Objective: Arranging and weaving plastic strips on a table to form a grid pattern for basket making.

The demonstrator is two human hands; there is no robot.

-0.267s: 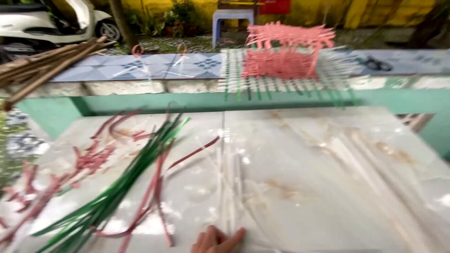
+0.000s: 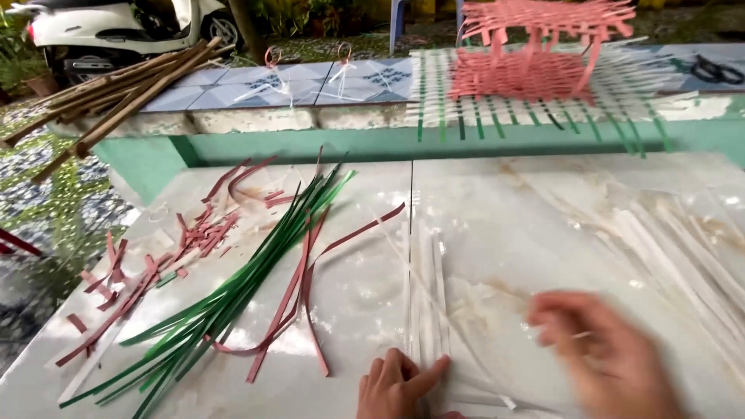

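At far left I see red strip scraps (image 2: pixel 155 268), then a bundle of green strips (image 2: pixel 233 299). My left hand (image 2: pixel 400 386) presses flat white strips (image 2: pixel 429 295) on the marble table (image 2: pixel 543 209), fingers spread. My right hand (image 2: pixel 601 353) is blurred; its grip I cannot tell.

Left hand (image 2: pixel 396 388) at bottom centre of frame, palm down, fingers (image 2: pixel 425 375) spread flat and pointing up-right, right hand (image 2: pixel 605 353) at lower right, motion-blurred, fingers curled loosely, pointing left, hands apart
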